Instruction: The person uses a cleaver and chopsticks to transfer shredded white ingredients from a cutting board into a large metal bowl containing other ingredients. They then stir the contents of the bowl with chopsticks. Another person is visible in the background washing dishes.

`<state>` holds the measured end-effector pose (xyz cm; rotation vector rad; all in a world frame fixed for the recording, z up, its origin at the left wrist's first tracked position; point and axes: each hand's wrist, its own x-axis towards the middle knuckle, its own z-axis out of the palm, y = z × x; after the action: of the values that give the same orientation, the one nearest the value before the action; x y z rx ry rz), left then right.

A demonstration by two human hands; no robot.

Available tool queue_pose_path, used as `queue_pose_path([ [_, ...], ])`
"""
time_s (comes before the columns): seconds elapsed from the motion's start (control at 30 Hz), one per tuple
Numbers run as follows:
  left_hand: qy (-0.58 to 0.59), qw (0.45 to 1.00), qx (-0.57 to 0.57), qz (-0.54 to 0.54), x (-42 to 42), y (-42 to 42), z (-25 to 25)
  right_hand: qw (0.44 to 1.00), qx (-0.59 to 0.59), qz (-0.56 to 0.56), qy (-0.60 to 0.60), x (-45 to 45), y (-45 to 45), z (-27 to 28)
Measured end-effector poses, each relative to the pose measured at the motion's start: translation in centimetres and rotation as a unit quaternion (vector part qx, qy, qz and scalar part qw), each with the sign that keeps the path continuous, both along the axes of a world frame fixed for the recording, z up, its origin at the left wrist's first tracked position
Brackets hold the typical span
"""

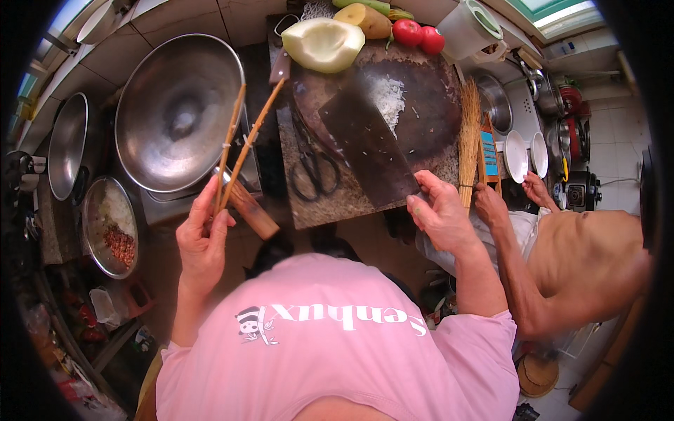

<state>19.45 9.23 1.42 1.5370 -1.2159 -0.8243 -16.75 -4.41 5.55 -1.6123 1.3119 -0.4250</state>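
Note:
My left hand (202, 231) holds a pair of wooden chopsticks (253, 134), tips spread apart and pointing up, with white bits stuck on them. Behind it stands a steel wok (179, 113) on a stove, its wooden handle (253, 210) towards me. My right hand (439, 213) grips one end of a dark, wide cleaver blade (368, 150), held over the front left of a round chopping board (432, 105). White shreds (388, 102) lie on the board beside the blade. Black scissors (314, 173) rest left of the cleaver. The cleaver's far end is blurred.
A hollowed pale gourd half (324, 44), a potato (363, 20) and tomatoes (407, 32) sit behind the board. A straw brush (468, 142) stands at its right. A steel bowl (113, 229) with white and reddish food is at left. Another person (584, 263) works close at right, near white dishes (516, 157).

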Motion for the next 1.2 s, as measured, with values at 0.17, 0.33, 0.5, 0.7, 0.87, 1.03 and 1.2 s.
queue_pose_path([
  [0.17,0.016,0.999,0.02,0.028,-0.5,0.0,0.3,0.998,-0.036,-0.014,0.04,-1.8,-1.1,-0.5],
  [0.33,0.013,1.0,0.014,0.012,-0.9,-0.4,-0.1,0.993,-0.091,-0.043,0.066,-4.3,-3.1,-0.6],
  [0.5,-0.002,0.999,0.017,-0.042,-1.6,-1.6,-0.5,0.986,0.054,-0.134,-0.078,-4.8,-2.7,0.6],
  [0.7,-0.019,0.988,0.004,-0.156,-5.9,-6.1,0.8,0.928,0.156,-0.202,-0.271,-5.6,-2.6,0.1],
  [0.87,-0.08,0.96,-0.069,-0.26,-9.2,-9.0,-0.7,0.884,0.208,-0.218,-0.359,-5.9,-2.7,0.5],
  [1.03,-0.139,0.966,-0.073,-0.204,-9.5,-12.2,-2.4,0.876,0.225,-0.206,-0.374,-7.1,-2.3,0.7],
  [1.2,-0.105,0.981,-0.013,-0.164,-9.4,-12.9,-1.2,0.934,0.14,-0.194,-0.266,-7.8,-1.5,0.8],
])
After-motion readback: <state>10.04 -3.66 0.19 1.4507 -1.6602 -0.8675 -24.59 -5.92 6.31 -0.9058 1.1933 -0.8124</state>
